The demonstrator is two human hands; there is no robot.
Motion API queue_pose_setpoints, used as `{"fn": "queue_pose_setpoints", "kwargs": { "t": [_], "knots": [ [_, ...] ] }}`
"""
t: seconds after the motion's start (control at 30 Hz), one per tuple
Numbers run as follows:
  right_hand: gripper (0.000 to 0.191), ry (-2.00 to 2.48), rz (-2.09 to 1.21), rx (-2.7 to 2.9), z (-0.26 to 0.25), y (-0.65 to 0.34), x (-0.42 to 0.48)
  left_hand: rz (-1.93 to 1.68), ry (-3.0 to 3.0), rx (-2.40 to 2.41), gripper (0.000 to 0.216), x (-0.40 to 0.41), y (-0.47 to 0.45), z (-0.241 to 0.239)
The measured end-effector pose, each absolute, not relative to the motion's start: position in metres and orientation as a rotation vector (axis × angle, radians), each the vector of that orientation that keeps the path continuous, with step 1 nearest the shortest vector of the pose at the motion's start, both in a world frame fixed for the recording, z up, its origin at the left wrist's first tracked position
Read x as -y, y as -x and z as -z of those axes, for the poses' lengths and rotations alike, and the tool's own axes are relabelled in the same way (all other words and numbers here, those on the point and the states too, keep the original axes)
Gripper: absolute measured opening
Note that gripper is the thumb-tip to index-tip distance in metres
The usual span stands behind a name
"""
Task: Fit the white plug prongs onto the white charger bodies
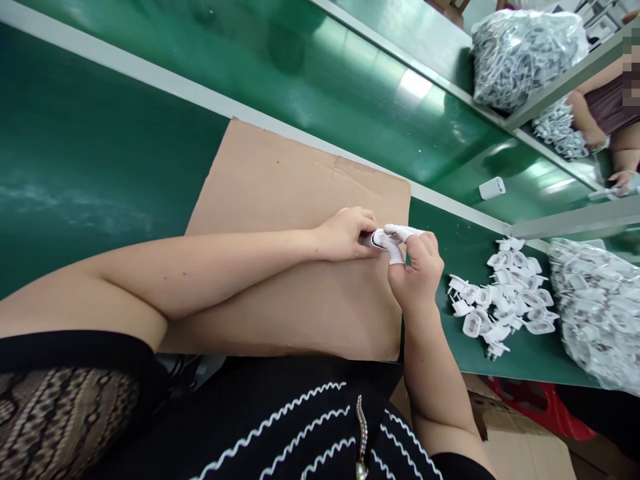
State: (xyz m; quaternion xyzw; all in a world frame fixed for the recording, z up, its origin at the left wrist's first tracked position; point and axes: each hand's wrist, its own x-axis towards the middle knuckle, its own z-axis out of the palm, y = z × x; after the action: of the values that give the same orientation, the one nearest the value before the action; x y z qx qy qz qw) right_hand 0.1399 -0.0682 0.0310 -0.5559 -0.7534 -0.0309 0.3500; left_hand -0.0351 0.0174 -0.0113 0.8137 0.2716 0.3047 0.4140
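The left hand [347, 233] is holding the white casing [376, 239] over the cardboard [280, 187], its grip closed around the body. The right hand [419, 265] is bringing covered fingers [404, 233] to the open end; whether that grip is pinching a part, I cannot tell. Judgement: sound work means the left is bracing firmly while the right is pressing squarely, leaving the rim undistorted. Plugs [515, 280] are lying on the desk [100, 167].

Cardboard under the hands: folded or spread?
Spread: the cardboard lies broad and flat on the green bench, both far corners showing.
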Motion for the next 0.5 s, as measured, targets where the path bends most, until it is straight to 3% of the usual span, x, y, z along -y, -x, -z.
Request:
{"fn": "queue_pose_setpoints", "kwargs": {
  "t": [0.5],
  "knots": [
    [0.03,1.536,0.124,2.103,-0.0311,-0.1437,0.0659,-0.778,-2.0,-0.712,0.017,-0.016,0.0327,0.0141]
  ]
}}
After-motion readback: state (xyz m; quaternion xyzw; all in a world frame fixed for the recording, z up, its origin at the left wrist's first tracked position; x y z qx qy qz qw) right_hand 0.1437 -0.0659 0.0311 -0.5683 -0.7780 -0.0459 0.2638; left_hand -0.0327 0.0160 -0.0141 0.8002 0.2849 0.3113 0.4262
